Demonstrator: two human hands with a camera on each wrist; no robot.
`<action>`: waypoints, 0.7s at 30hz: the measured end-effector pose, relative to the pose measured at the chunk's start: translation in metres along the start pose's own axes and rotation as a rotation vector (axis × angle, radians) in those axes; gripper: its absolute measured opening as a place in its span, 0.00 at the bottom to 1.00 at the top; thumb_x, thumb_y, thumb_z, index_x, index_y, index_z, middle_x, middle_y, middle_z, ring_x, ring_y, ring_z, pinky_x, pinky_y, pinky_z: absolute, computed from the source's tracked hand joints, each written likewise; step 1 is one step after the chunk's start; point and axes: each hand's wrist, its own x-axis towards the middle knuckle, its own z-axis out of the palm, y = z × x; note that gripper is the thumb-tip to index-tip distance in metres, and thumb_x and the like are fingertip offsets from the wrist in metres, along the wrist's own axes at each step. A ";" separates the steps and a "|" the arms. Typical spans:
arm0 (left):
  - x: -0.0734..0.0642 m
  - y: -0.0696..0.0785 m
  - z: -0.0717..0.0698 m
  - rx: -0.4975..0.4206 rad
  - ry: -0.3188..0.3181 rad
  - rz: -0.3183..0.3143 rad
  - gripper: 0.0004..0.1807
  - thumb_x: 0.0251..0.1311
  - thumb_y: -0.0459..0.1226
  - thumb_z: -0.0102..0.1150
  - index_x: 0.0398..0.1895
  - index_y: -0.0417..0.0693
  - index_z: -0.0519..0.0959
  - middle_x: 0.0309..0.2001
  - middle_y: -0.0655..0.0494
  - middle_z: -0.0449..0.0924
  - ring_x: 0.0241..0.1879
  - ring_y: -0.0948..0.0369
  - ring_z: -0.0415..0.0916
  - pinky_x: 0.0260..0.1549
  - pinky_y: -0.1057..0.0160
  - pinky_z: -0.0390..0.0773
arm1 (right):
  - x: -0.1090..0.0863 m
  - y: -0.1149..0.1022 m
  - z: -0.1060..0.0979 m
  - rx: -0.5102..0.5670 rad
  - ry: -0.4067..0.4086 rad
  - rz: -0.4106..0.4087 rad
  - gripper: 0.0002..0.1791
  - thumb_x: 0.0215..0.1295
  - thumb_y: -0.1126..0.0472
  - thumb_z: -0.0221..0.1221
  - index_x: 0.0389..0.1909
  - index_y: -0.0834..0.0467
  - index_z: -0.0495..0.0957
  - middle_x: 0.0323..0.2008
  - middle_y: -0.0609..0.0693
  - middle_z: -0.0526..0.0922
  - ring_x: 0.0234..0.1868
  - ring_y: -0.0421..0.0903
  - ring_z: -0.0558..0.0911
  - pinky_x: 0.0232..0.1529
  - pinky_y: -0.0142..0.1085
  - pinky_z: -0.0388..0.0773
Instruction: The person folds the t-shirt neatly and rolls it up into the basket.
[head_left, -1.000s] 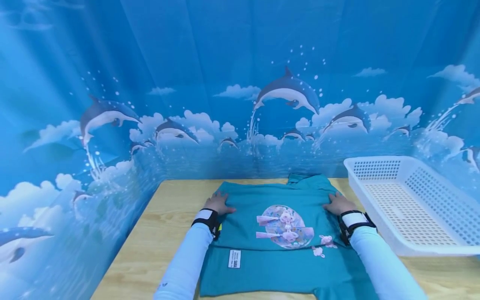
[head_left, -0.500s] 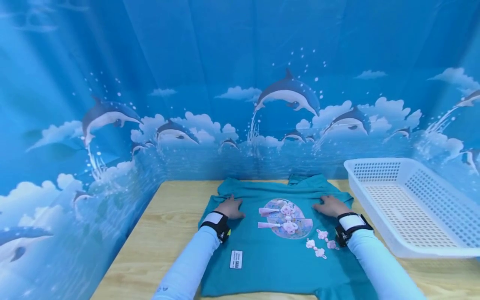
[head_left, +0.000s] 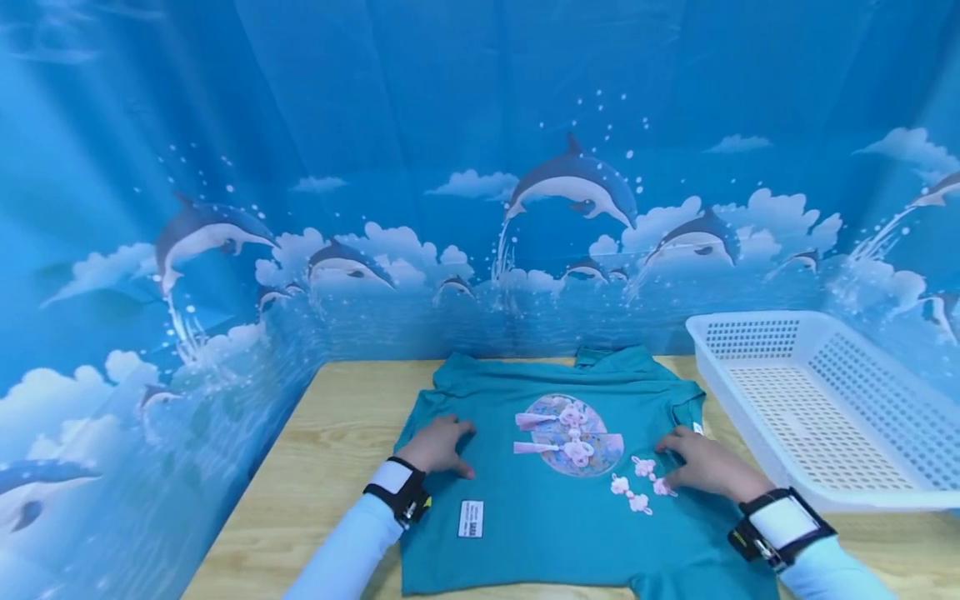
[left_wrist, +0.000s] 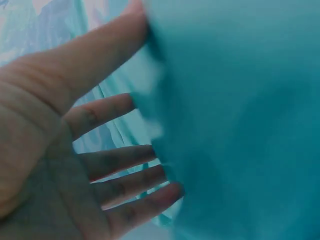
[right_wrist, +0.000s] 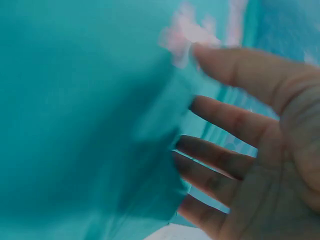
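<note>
A teal shirt (head_left: 540, 542) lies spread on the table, with a round floral patch crossed by pink tassels (head_left: 573, 437), pink flower knots (head_left: 630, 493) and a small white label (head_left: 471, 518). My left hand (head_left: 438, 446) is over the shirt's left side, fingers spread and thumb apart. My right hand (head_left: 708, 462) is over its right side, beside the flower knots. In the left wrist view, the left hand (left_wrist: 65, 145) has extended fingers with tips right at the teal cloth (left_wrist: 240, 130). The right wrist view shows the right hand (right_wrist: 255, 145) likewise, thumb overlapping a pink knot (right_wrist: 182, 37).
A white perforated plastic basket (head_left: 817, 417) stands on the table to the right of the shirt. Bare wooden table (head_left: 322, 467) shows on the left. A blue curtain (head_left: 420, 167) printed with dolphins hangs behind and along the left side.
The shirt's upper layer, earlier with its lower edge raised in a fold, now lies flatter with more flower knots showing. Both hands have come nearer; the right has shifted off the patch's side.
</note>
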 end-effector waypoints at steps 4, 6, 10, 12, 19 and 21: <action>-0.009 -0.002 0.008 0.062 0.063 0.034 0.31 0.44 0.48 0.73 0.54 0.51 0.76 0.52 0.45 0.72 0.51 0.49 0.70 0.48 0.47 0.74 | -0.011 -0.002 0.008 -0.062 0.021 0.001 0.13 0.51 0.63 0.68 0.38 0.56 0.79 0.39 0.56 0.73 0.34 0.49 0.75 0.32 0.42 0.74; -0.012 -0.002 0.009 0.070 0.078 0.041 0.29 0.45 0.48 0.73 0.51 0.51 0.76 0.48 0.47 0.72 0.46 0.52 0.69 0.45 0.48 0.75 | -0.014 -0.003 0.010 -0.072 0.033 0.001 0.11 0.52 0.63 0.67 0.36 0.55 0.78 0.35 0.53 0.71 0.30 0.46 0.72 0.28 0.39 0.69; -0.016 -0.002 0.011 0.055 0.076 0.045 0.27 0.47 0.48 0.72 0.51 0.51 0.76 0.48 0.47 0.72 0.46 0.51 0.69 0.44 0.47 0.75 | -0.020 -0.002 0.011 -0.064 0.044 -0.008 0.10 0.54 0.60 0.67 0.36 0.55 0.77 0.34 0.53 0.70 0.28 0.45 0.71 0.27 0.38 0.67; -0.019 -0.005 0.012 0.040 0.072 0.041 0.28 0.49 0.49 0.70 0.53 0.51 0.76 0.52 0.45 0.71 0.51 0.49 0.69 0.48 0.46 0.74 | -0.025 -0.001 0.009 -0.057 0.058 -0.021 0.12 0.54 0.58 0.66 0.38 0.56 0.78 0.36 0.54 0.72 0.31 0.46 0.74 0.29 0.39 0.71; -0.041 -0.018 0.009 -0.037 0.077 0.029 0.36 0.54 0.50 0.66 0.64 0.43 0.69 0.65 0.35 0.62 0.65 0.39 0.60 0.59 0.39 0.66 | -0.064 -0.001 -0.011 -0.003 0.066 -0.046 0.19 0.58 0.55 0.64 0.47 0.59 0.77 0.46 0.58 0.75 0.41 0.53 0.79 0.38 0.43 0.76; -0.049 -0.019 0.005 -0.032 0.086 0.033 0.36 0.55 0.49 0.65 0.65 0.44 0.68 0.66 0.35 0.61 0.66 0.39 0.58 0.60 0.39 0.65 | -0.079 -0.001 -0.019 -0.006 0.054 -0.060 0.19 0.58 0.54 0.64 0.49 0.57 0.77 0.48 0.57 0.75 0.41 0.53 0.79 0.38 0.40 0.76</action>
